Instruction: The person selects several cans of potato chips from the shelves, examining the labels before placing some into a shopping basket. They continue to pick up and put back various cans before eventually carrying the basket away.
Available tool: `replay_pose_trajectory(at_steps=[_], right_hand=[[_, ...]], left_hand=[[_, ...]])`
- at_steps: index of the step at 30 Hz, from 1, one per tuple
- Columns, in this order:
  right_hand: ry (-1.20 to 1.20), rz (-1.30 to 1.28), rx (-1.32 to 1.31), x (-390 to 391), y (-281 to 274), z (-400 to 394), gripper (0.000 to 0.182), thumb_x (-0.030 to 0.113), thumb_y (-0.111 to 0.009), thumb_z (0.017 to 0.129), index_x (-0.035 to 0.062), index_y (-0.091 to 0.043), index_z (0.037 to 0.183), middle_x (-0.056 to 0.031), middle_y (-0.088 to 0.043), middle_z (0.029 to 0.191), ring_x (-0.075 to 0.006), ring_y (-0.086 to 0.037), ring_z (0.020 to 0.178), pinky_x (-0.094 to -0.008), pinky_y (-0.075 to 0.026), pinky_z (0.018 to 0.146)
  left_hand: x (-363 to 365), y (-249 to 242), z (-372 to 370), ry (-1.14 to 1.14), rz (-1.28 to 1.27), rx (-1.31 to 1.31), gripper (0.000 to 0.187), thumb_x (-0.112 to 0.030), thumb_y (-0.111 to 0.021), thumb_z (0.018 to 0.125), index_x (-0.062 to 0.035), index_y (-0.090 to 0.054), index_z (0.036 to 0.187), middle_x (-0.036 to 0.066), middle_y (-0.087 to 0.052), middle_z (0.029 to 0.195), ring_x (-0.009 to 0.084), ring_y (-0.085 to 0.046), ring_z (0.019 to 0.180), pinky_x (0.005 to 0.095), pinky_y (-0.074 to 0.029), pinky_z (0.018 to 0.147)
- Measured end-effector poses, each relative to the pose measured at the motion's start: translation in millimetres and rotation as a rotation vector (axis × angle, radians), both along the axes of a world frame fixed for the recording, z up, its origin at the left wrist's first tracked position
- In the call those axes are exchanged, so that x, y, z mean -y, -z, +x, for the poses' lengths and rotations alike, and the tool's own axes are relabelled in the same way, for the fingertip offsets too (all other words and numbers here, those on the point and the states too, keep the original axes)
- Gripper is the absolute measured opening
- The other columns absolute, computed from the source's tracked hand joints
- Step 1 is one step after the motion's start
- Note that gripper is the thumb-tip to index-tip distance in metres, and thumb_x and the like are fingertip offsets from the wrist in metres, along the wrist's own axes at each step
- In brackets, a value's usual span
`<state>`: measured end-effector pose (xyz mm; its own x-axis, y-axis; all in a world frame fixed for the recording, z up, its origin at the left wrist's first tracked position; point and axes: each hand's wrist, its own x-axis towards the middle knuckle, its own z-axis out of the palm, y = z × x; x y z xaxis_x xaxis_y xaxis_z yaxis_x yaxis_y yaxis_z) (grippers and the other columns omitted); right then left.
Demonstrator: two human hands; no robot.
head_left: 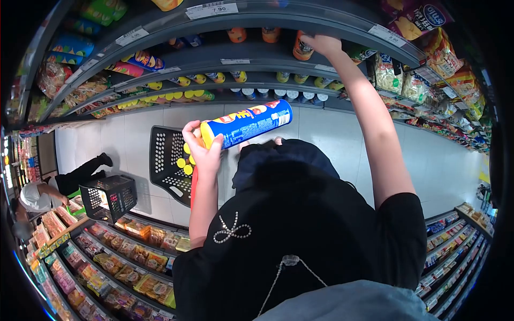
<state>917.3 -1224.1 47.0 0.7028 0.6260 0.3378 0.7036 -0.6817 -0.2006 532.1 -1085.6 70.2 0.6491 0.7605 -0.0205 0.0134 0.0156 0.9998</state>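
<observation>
My left hand (204, 147) is closed around the yellow-lidded end of a blue chip can (251, 125), which lies nearly level in front of my body. At the upper right my right arm stretches up to a shelf. There my right hand (323, 44) is closed on an orange and black can (303, 49), its fingers partly hidden behind it. Two more orange-topped cans (271, 35) stand on the same shelf to the left. Below my left hand a black shopping basket (160, 152) holds several yellow-lidded cans (184, 163).
Shelves (214, 67) with packaged snacks and price tags curve across the top. Bagged snacks (385, 72) hang over at the right. At the left, a person (40, 197) is beside another black basket (108, 198). Racks of packaged food (128, 257) line the lower left.
</observation>
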Motion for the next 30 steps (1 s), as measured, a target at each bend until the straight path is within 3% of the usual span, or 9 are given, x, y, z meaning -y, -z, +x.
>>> replay_pose_trajectory(at_steps=[5,8,9,20,30], right_hand=[[0.028,-0.006,0.021,-22,7,27,0.058,0.036,-0.067,0.068,0.0104,-0.051,0.118,-0.0215,-0.054,0.111,-0.0354,-0.052,0.103,-0.0422,-0.042,0.087],[0.035,-0.020,-0.019,-26,12,36,0.059,0.036,-0.067,0.068,0.0100,-0.050,0.118,-0.0216,-0.054,0.111,-0.0355,-0.052,0.104,-0.0422,-0.042,0.087],[0.037,-0.026,-0.033,-26,13,39,0.059,0.036,-0.067,0.068,0.0098,-0.050,0.118,-0.0216,-0.053,0.112,-0.0355,-0.052,0.104,-0.0422,-0.042,0.088],[0.083,-0.075,-0.131,-36,25,54,0.061,0.035,-0.067,0.068,0.0084,-0.049,0.120,-0.0219,-0.052,0.113,-0.0359,-0.051,0.105,-0.0423,-0.042,0.088],[0.098,-0.117,-0.199,-41,30,51,0.063,0.035,-0.068,0.069,0.0070,-0.047,0.121,-0.0222,-0.051,0.115,-0.0361,-0.050,0.107,-0.0423,-0.041,0.089]], left_hand=[[-11,-2,7,0.025,0.079,-0.079,0.053,0.006,-0.050,0.073,-0.0061,-0.026,0.119,0.017,-0.049,0.108,0.0196,-0.054,0.090,0.0298,-0.049,0.074],[-20,-5,15,0.052,0.077,-0.034,0.053,0.006,-0.050,0.074,-0.0063,-0.026,0.120,0.017,-0.049,0.108,0.0195,-0.054,0.091,0.0298,-0.048,0.075],[-18,-19,21,0.017,-0.038,-0.032,0.059,0.006,-0.059,0.068,-0.0043,-0.029,0.118,0.015,-0.049,0.107,0.0193,-0.050,0.097,0.0314,-0.040,0.088],[-52,-33,37,0.086,0.073,0.005,0.060,0.003,-0.060,0.066,-0.0036,-0.030,0.118,0.014,-0.049,0.104,0.0192,-0.050,0.096,0.0310,-0.040,0.088],[-70,-17,27,0.112,0.152,-0.002,0.061,-0.001,-0.064,0.065,-0.0027,-0.032,0.116,0.014,-0.050,0.103,0.0188,-0.051,0.095,0.0304,-0.040,0.087]])
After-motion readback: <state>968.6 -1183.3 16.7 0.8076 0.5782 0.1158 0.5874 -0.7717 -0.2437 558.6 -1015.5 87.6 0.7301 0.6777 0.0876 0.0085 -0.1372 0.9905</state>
